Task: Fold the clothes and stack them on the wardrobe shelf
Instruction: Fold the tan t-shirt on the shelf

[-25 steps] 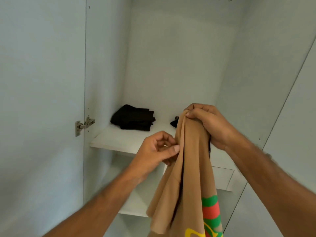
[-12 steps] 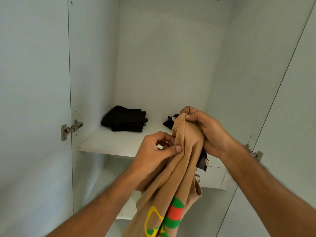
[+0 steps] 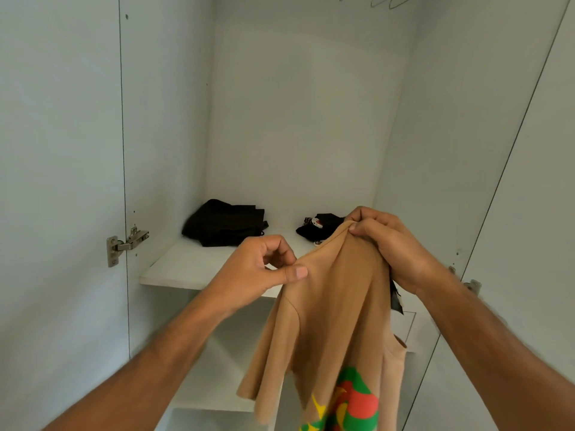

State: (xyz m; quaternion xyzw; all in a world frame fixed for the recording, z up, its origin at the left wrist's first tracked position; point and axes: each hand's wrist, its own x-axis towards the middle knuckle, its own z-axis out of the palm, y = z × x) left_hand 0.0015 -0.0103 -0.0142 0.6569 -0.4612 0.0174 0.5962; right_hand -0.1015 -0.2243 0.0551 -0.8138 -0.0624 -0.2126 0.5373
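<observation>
A tan T-shirt (image 3: 329,321) with a green, red and yellow print hangs in front of the open wardrobe. My right hand (image 3: 392,247) grips its top edge, bunched. My left hand (image 3: 264,269) pinches the shirt's shoulder seam between thumb and fingers. One short sleeve hangs loose at the lower left. Behind the hands is the white wardrobe shelf (image 3: 186,269). On it lie a folded black garment (image 3: 224,223) at the back left and a smaller black garment (image 3: 320,227) with a white and red mark at the back right.
The white wardrobe door (image 3: 59,181) stands open on the left with a metal hinge (image 3: 124,245). Another door panel (image 3: 529,213) is on the right. A lower shelf (image 3: 217,384) sits below. Wire hangers (image 3: 382,0) show at the top edge.
My hands have drawn apart, and the left one shifted along the fabric to the shoulder seam. The shirt has opened out and one sleeve now hangs free.
</observation>
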